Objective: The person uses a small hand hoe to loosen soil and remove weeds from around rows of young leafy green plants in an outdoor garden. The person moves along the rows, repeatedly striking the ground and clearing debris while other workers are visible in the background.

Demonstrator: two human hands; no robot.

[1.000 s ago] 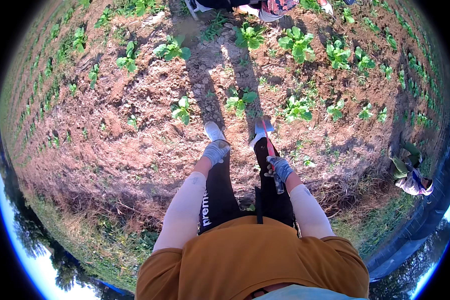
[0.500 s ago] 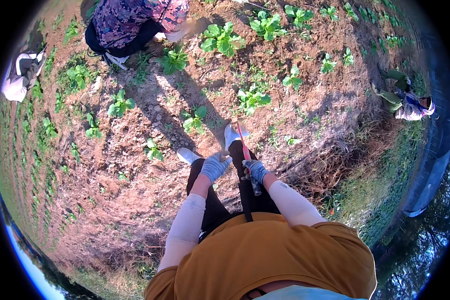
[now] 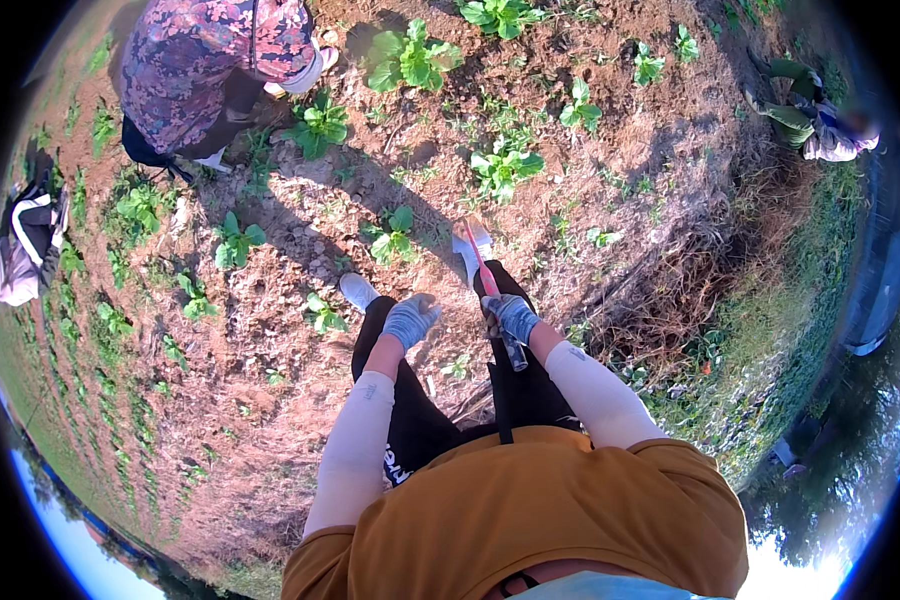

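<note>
A sunlit field of dry brown soil (image 3: 270,400) dotted with leafy green seedlings (image 3: 395,235). The gloved right hand (image 3: 510,315) grips a red-handled tool (image 3: 485,270) pointing down at the ground by the feet. The gloved left hand (image 3: 410,320) hangs empty, fingers loosely curled (another person (image 3: 210,70) crouches nearby).

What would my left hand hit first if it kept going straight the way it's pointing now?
Probably bare brown soil. The left hand, in a grey-blue glove, points forward and down between the two white shoes, with a small leafy green plant just beyond. Depth is hard to judge here.
</note>
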